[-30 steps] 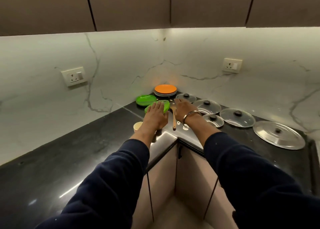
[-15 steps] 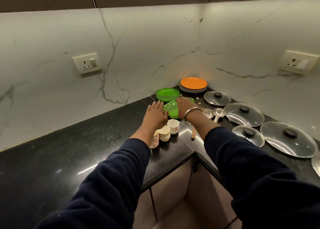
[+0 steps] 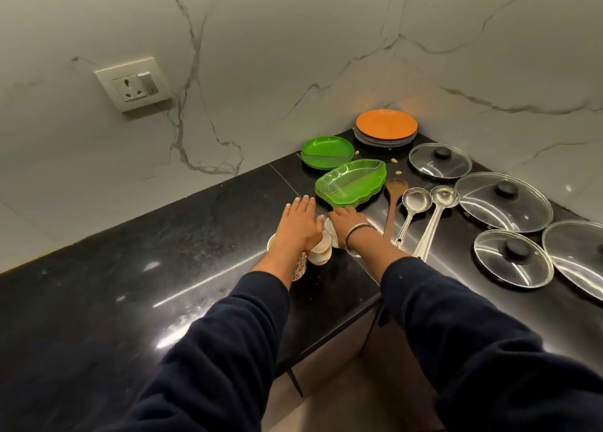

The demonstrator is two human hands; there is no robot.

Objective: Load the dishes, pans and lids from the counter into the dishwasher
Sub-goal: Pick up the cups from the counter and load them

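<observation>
A stack of green leaf-shaped plates (image 3: 350,182) lies on the black counter (image 3: 163,262) near the corner. Behind it sit a round green plate (image 3: 327,152) and an orange plate (image 3: 386,126) on top of a grey stack. My left hand (image 3: 300,224) hovers with straight fingers over several small cups (image 3: 319,252). My right hand (image 3: 349,221) reaches forward, fingertips at the near edge of the leaf plates; its fingers are partly hidden. Several glass lids (image 3: 504,201) lie to the right.
A wooden spoon (image 3: 393,196) and two steel ladles (image 3: 424,216) lie between the leaf plates and the lids. Crumbs dot the counter by the orange plate. A wall socket (image 3: 133,84) sits on the marble backsplash. Cabinet doors meet below the counter corner.
Both hands have drawn back from on top of the leaf plates toward the cups. The view has tilted down and moved closer, so the leaf plate stack is now uncovered.
</observation>
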